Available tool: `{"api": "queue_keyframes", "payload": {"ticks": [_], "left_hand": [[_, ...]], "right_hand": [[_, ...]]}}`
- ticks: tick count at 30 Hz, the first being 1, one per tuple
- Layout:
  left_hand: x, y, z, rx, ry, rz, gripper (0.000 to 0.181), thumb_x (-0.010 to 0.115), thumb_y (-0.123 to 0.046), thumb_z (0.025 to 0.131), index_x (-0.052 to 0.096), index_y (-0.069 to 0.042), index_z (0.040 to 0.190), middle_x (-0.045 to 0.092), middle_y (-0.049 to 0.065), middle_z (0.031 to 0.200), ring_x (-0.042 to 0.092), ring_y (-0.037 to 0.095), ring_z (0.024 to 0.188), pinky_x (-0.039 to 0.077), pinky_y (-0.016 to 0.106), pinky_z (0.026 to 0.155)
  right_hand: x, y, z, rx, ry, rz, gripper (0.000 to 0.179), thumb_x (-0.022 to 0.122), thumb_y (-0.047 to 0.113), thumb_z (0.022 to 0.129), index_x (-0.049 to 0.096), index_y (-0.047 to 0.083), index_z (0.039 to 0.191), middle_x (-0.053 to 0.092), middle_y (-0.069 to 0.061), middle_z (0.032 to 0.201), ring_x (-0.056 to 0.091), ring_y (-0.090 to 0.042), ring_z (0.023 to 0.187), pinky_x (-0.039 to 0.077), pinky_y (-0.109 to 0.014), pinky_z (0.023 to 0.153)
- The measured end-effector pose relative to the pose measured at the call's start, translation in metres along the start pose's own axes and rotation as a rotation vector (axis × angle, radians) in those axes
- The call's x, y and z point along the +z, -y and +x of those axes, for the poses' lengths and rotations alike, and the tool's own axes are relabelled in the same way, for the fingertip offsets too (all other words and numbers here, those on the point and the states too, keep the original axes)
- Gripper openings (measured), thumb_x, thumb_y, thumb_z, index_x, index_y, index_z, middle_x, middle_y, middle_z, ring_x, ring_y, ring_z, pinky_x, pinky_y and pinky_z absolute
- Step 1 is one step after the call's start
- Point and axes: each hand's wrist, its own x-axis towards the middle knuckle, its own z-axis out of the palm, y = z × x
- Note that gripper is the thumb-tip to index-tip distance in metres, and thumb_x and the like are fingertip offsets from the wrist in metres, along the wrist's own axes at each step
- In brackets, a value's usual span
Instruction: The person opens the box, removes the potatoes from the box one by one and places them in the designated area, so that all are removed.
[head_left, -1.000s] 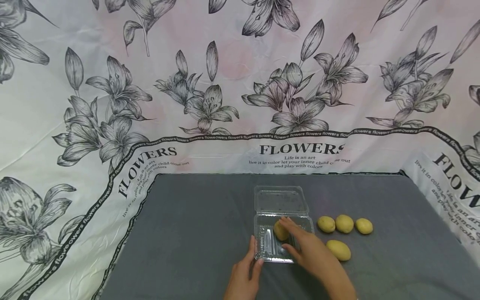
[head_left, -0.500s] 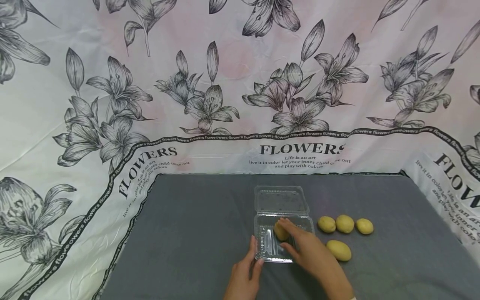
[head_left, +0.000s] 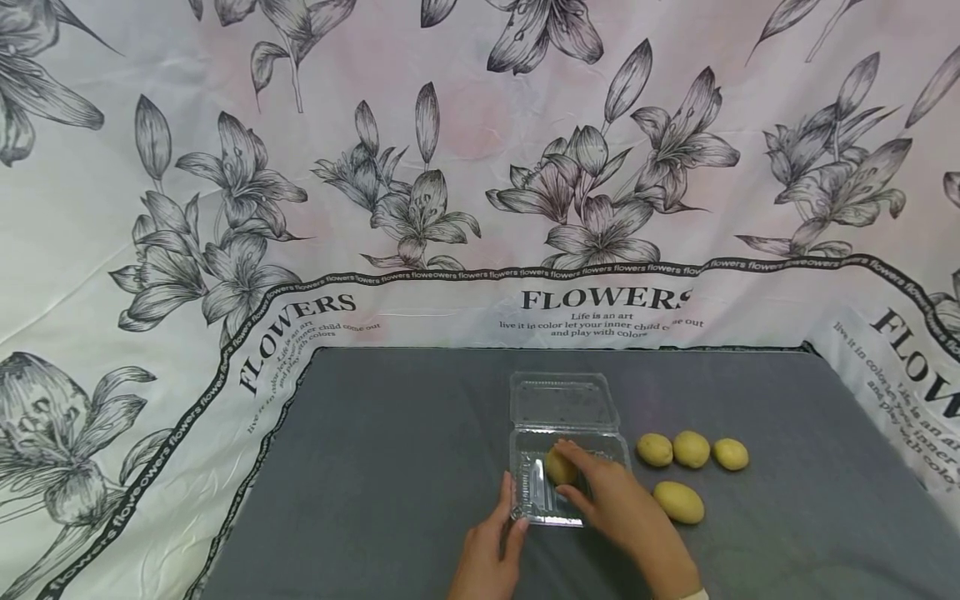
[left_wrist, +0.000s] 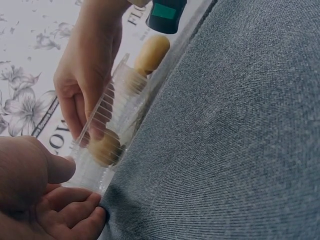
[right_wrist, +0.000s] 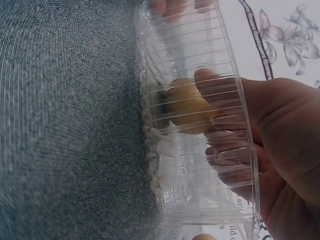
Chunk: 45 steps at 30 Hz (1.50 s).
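Observation:
A clear plastic clamshell container (head_left: 528,500) lies on the grey table with its lid (head_left: 562,402) folded back, away from me. My left hand (head_left: 487,554) holds the near left corner, the thumb in front and a finger along the left wall. Inside the container, my right hand (head_left: 626,508) holds a lemon-like yellow fruit (head_left: 559,467) between thumb and fingers. Through the clear wall, the right wrist view shows the thumb and fingertips on this fruit (right_wrist: 187,107). In the left wrist view the fruit (left_wrist: 105,151) sits low in the container.
Several similar yellow fruits lie to the right of the container: a row with a middle one (head_left: 691,450), and a larger one (head_left: 678,502) nearer, beside the right forearm. A flower-printed cloth (head_left: 450,308) hangs behind the grey table surface (head_left: 375,467) and along its sides.
The right hand and the fruit in it have shifted slightly left and toward me inside the container. My left hand and the other fruits look unchanged.

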Motion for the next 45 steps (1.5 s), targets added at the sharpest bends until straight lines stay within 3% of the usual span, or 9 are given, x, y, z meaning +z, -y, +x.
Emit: {"api": "queue_keyframes", "payload": {"ticks": [8, 18, 26, 36, 45], "left_hand": [[0.001, -0.002, 0.0, 0.013, -0.012, 0.035, 0.065, 0.059, -0.024, 0.11, 0.03, -0.003, 0.165, 0.05, 0.009, 0.157, 0.051, 0.028, 0.143, 0.039, 0.052, 0.12], [-0.001, -0.006, 0.002, -0.028, 0.024, -0.026, 0.066, 0.059, -0.024, 0.11, 0.028, -0.003, 0.165, 0.047, 0.012, 0.159, 0.045, 0.029, 0.147, 0.034, 0.054, 0.121], [-0.001, -0.004, 0.002, -0.023, 0.027, -0.016, 0.067, 0.058, -0.024, 0.11, 0.027, -0.001, 0.165, 0.046, 0.013, 0.16, 0.045, 0.03, 0.147, 0.033, 0.054, 0.122], [-0.001, -0.002, 0.0, -0.01, -0.005, 0.024, 0.065, 0.059, -0.021, 0.11, 0.031, -0.003, 0.165, 0.05, 0.011, 0.157, 0.048, 0.03, 0.144, 0.037, 0.054, 0.121], [0.0, -0.003, -0.001, -0.02, -0.003, 0.023, 0.065, 0.059, -0.022, 0.11, 0.03, -0.003, 0.165, 0.049, 0.011, 0.157, 0.048, 0.029, 0.144, 0.037, 0.055, 0.121]], "right_hand": [[0.0, -0.001, 0.002, -0.005, 0.028, 0.035, 0.059, 0.088, 0.013, 0.088, 0.064, 0.001, 0.14, 0.07, -0.022, 0.135, 0.074, -0.035, 0.111, 0.064, -0.047, 0.091], [0.002, -0.003, 0.005, 0.036, 0.074, 0.038, 0.058, 0.086, 0.018, 0.09, 0.064, 0.003, 0.141, 0.071, -0.02, 0.135, 0.075, -0.034, 0.11, 0.064, -0.047, 0.09], [0.006, -0.004, 0.006, 0.028, 0.078, 0.063, 0.055, 0.085, 0.02, 0.091, 0.065, 0.004, 0.139, 0.078, -0.01, 0.116, 0.077, -0.021, 0.093, 0.065, -0.039, 0.076], [0.009, -0.004, 0.008, 0.058, 0.092, 0.072, 0.051, 0.085, 0.023, 0.092, 0.066, 0.008, 0.137, 0.079, -0.006, 0.11, 0.068, -0.005, 0.081, 0.059, -0.033, 0.067], [0.01, -0.003, 0.008, 0.052, 0.101, 0.094, 0.045, 0.086, 0.02, 0.091, 0.066, 0.011, 0.131, 0.078, -0.003, 0.109, 0.07, -0.007, 0.082, 0.061, -0.034, 0.07]]}}
